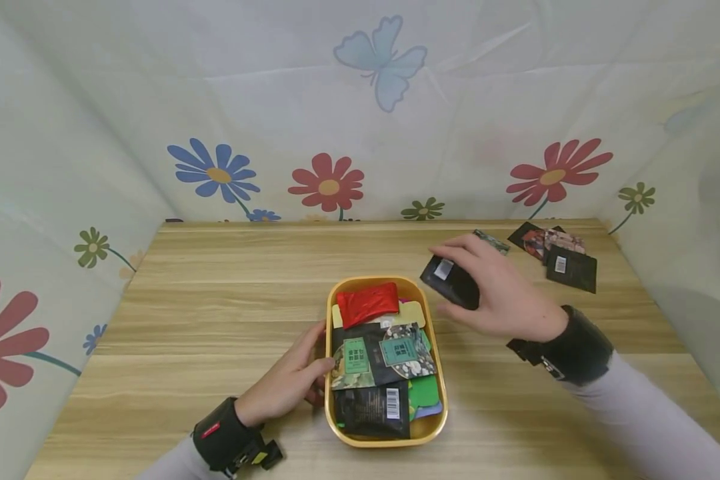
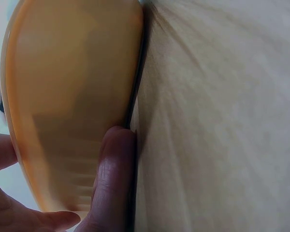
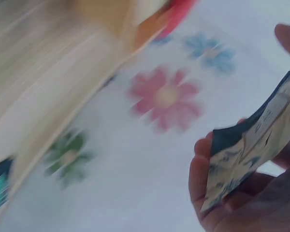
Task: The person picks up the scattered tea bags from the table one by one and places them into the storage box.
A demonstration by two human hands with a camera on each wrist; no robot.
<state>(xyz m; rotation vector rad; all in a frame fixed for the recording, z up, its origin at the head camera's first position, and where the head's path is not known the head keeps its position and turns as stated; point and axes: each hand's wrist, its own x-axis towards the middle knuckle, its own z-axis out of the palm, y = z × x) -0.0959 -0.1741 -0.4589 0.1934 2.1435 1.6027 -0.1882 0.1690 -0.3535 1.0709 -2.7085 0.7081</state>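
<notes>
A yellow plastic basket (image 1: 442, 393) stands on the table, filled with packets. My left hand (image 1: 288, 385) grips its left side, thumb at the rim and fingers against the outer wall; the left wrist view shows this wall close up. To the right of the basket, my right hand (image 1: 501, 287) holds a black sachet (image 1: 453, 283) with a barcode label above the table, between thumb and fingers. Its other, patterned pale face shows in the right wrist view. Inside the basket lie a red packet (image 1: 369, 304), black sachets with green labels (image 1: 355, 357) and a barcoded black sachet (image 1: 369, 410).
At the table's back right lie several loose sachets, among them a black one with a barcode (image 1: 571, 269). A patterned sachet (image 1: 492, 241) lies behind my right hand. Flower-printed cloth (image 1: 420, 133) borders the wooden table (image 1: 228, 300) at the back and sides.
</notes>
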